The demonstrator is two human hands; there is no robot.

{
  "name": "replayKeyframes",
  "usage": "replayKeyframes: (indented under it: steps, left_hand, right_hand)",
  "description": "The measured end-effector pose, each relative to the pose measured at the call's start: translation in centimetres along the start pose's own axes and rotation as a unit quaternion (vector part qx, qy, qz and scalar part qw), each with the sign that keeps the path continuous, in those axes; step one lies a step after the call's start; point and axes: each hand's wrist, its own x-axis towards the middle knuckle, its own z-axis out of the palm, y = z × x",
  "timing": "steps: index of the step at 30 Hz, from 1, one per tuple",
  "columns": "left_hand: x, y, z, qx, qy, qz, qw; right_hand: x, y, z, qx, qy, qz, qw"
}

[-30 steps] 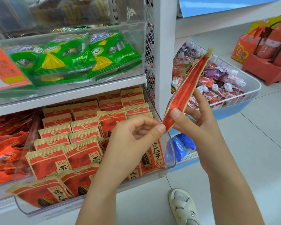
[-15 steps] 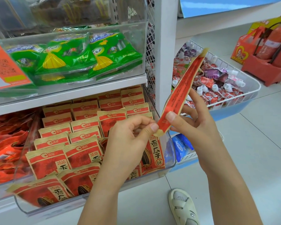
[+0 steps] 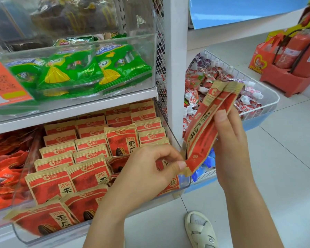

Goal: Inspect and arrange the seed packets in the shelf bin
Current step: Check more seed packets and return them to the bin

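Both hands are pinching red-and-tan seed packets: left hand at the bottom corner, right hand mid-edge; bin packets are reading 洽洽 香瓜子.

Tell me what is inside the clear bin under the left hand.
The clear bin holds rows of red-and-tan seed packets, mostly upright and overlapping. The left hand covers the packets at the front right, and each row hides the lower part of the one behind.
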Motion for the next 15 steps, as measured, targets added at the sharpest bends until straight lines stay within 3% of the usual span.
replayKeyframes:
  steps: [2,9,15]
  left_hand:
    - [-0.1,0.3,-0.1,-0.044,0.010,0.012,0.999]
    - [0.4,0.8,-0.1,-0.216,0.170,0.023,0.961]
    - [0.6,1.0,0.0,-0.236,0.220,0.024,0.946]
  right_hand:
    - [-0.1,-0.1,-0.1,-0.023,-0.024,0.009,0.999]
    - [-0.7,0.2,0.5,-0.118,-0.140,0.025,0.983]
    - [-1.2,0.4,1.2,-0.136,-0.158,0.020,0.978]
